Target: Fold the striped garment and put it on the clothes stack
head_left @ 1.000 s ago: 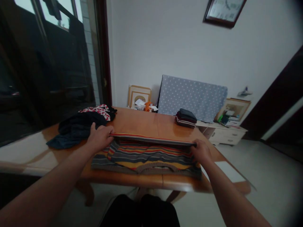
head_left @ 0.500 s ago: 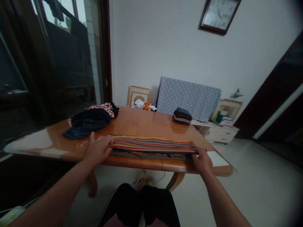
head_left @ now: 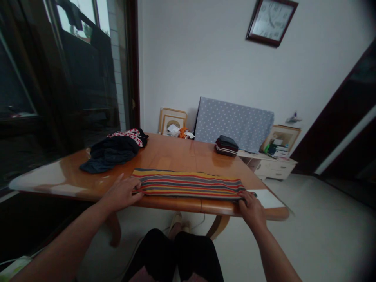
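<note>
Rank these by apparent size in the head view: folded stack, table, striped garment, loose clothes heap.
Table
Striped garment
Loose clothes heap
Folded stack

The stack sits farther back, so its true size is unsure.

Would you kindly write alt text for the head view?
A left hand and right hand touch opposite ends of a striped cloth along the near edge of a wooden table. Farther back are a clothes heap, left, and a folded stack, right.

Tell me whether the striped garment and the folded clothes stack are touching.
Apart. The head view shows a stretch of brown tabletop between the striped garment and the folded clothes stack beyond it.
</note>
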A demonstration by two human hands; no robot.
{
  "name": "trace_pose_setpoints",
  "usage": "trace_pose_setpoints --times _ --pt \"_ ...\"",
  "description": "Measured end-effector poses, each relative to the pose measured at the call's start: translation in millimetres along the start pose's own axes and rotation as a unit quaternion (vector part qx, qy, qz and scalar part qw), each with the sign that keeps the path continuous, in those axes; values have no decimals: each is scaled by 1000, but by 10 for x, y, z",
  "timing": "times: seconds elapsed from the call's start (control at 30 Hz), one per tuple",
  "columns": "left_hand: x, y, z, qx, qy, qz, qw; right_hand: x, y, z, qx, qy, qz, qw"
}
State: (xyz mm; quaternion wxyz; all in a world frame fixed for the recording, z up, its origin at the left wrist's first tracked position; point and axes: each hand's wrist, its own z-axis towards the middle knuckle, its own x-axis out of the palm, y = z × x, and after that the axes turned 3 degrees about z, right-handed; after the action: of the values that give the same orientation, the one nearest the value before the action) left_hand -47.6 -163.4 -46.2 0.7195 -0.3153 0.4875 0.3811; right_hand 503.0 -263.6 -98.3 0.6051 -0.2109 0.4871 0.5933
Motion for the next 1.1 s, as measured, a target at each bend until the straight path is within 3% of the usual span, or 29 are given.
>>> trace_pose_setpoints --times 0.27,0.57,0.8,0.93,1.03,1.1 --pt "69 80 37 -4 13 -12 1000 -93 4 -71 -28 53 -20 998" --pt "172 56 448 -55 -1 23 998 22 175 232 33 54 -48 997" --pt "101 107 316 -42 13 17 999 -42 49 75 37 36 -39 998" --pt "-20 46 368 -43 -1 14 999 -126 -11 68 40 -29 -4 999" --pt "-56 -39 563 -31 -35 21 999 -145 42 171 68 -95 40 992" --pt "-30 -91 738 -10 -44 17 999 -139 142 273 66 -104 65 990"
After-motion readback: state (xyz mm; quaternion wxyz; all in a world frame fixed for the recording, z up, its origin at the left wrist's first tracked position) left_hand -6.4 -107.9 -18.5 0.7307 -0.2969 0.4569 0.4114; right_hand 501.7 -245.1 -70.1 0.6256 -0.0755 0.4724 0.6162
